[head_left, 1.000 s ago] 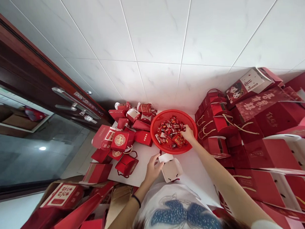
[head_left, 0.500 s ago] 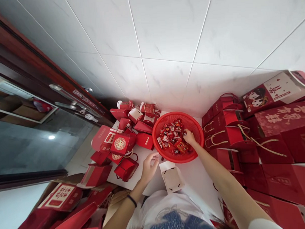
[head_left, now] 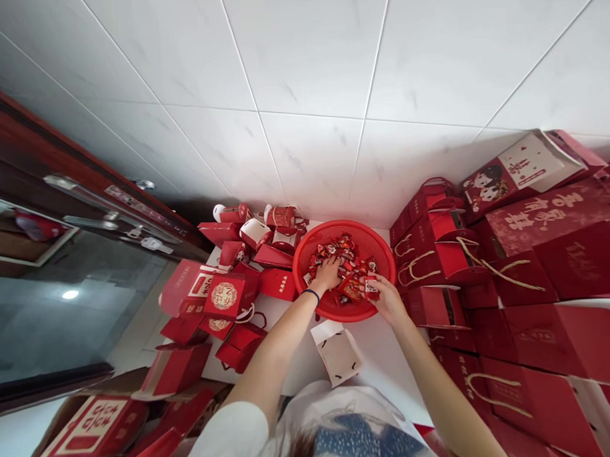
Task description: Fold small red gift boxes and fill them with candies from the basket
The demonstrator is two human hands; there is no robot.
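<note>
A round red plastic basket (head_left: 380, 252) holds many small wrapped candies (head_left: 346, 246), mostly red. My left hand (head_left: 328, 274) reaches down into the candies with its fingers spread over them; the fingertips are partly hidden. Over the right side of the basket, my right hand (head_left: 387, 297) grips a small red-and-white candy packet (head_left: 371, 286) between thumb and fingers. A larger orange-red packet (head_left: 353, 290) lies among the candies between the two hands. In front of my body stands an open white-lined gift box (head_left: 339, 357), its flap tilted toward the basket.
On the left of the white table (head_left: 384, 349), red gift boxes (head_left: 230, 294) crowd together. Red gift bags (head_left: 431, 264) with rope handles are stacked on the right. A tiled wall (head_left: 313, 161) rises behind, and a dark door (head_left: 108, 202) stands at left.
My left hand has moved from beside the basket into the candies. My right hand has drawn back toward the basket's near right rim with a candy packet. The view has shifted slightly.
</note>
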